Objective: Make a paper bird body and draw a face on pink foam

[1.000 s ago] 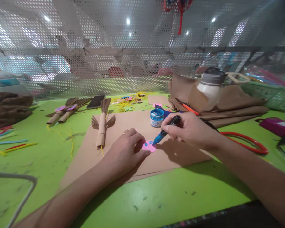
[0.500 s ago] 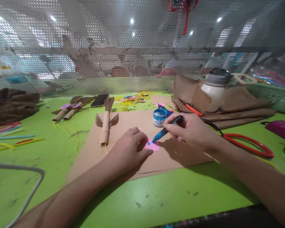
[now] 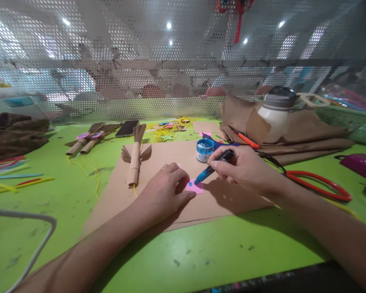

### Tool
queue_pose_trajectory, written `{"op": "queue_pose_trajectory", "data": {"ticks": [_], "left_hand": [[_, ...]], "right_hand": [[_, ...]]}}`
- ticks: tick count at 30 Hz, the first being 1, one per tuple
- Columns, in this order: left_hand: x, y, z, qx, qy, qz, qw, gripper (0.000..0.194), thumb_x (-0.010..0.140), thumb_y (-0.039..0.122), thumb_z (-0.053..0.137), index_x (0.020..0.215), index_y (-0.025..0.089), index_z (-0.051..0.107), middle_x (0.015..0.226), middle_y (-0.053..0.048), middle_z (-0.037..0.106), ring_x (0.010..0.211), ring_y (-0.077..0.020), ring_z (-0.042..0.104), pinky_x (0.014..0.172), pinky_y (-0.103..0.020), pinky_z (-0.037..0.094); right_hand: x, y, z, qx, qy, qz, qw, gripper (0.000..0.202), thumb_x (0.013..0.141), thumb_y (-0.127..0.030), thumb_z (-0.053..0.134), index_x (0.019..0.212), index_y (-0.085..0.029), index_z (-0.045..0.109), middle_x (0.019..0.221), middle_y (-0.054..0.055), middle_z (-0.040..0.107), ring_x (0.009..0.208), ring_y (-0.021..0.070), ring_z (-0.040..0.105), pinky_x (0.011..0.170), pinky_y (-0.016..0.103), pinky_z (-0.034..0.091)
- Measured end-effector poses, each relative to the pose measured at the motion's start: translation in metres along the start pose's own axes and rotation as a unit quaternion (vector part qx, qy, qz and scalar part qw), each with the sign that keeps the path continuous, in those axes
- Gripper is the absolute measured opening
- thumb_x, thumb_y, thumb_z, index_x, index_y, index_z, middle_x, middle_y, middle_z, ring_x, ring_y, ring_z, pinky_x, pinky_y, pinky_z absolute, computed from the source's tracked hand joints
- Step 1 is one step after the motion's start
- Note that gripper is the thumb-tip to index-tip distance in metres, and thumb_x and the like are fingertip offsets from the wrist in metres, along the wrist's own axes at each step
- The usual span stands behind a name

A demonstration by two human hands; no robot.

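Note:
My right hand [image 3: 242, 167] grips a blue marker [image 3: 205, 173] with a black end, tilted so its tip meets a small pink paper piece [image 3: 196, 188]. One blue mark shows on the pink paper, left of the tip. With thumb and fingers closed at its left edge, my left hand [image 3: 166, 189] holds the paper down on a brown paper sheet [image 3: 167, 152]. Just behind the marker stands a small open jar of blue paint [image 3: 205, 150]. Left of my hands, a rolled brown paper figure [image 3: 135, 160] with pleated wings and yellow string lies on the sheet.
Two similar paper figures [image 3: 85, 140] and a phone [image 3: 127, 128] lie at the back left. Yellow shreds and paper scraps [image 3: 171, 128] are scattered behind. On the right are scissors [image 3: 319, 185], folded brown paper [image 3: 320, 136] and a white bottle [image 3: 276, 118]. A perforated screen [image 3: 183, 87] stands behind.
The marker tip has shifted very slightly on the pink paper. Both hands stay in nearly the same place, and the view has moved a little.

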State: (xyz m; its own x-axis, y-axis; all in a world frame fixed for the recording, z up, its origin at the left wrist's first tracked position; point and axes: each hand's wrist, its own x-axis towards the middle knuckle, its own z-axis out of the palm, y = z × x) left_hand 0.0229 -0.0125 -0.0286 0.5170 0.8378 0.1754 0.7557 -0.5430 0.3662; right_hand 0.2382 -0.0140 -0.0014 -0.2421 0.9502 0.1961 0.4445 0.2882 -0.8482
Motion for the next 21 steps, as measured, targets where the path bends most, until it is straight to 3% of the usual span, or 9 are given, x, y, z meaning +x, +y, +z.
{"op": "queue_pose_trajectory", "data": {"ticks": [13,21], "left_hand": [[0.0008,0.0013,-0.0017,0.003,-0.003,0.001,1.000,0.021,0.082,0.039,0.062,0.086,0.018,0.063,0.086,-0.005,0.055,0.082,-0.0210,0.050,0.071,-0.033,0.041],[0.0018,0.0019,-0.0018,-0.001,-0.004,-0.001,1.000,0.019,0.082,0.036,0.062,0.085,0.018,0.062,0.084,-0.004,0.054,0.080,-0.0204,0.050,0.069,-0.032,0.040]], "right_hand": [[-0.0023,-0.0100,-0.0037,0.004,0.002,-0.002,1.000,0.011,0.079,-0.021,0.058,0.070,-0.016,0.060,0.051,-0.004,0.049,0.049,0.0093,0.044,0.049,0.024,0.034],[-0.0003,-0.0022,-0.0017,0.003,0.008,-0.008,1.000,0.011,0.081,-0.024,0.058,0.078,-0.016,0.064,0.054,-0.003,0.054,0.049,0.0090,0.045,0.050,0.024,0.035]]}}
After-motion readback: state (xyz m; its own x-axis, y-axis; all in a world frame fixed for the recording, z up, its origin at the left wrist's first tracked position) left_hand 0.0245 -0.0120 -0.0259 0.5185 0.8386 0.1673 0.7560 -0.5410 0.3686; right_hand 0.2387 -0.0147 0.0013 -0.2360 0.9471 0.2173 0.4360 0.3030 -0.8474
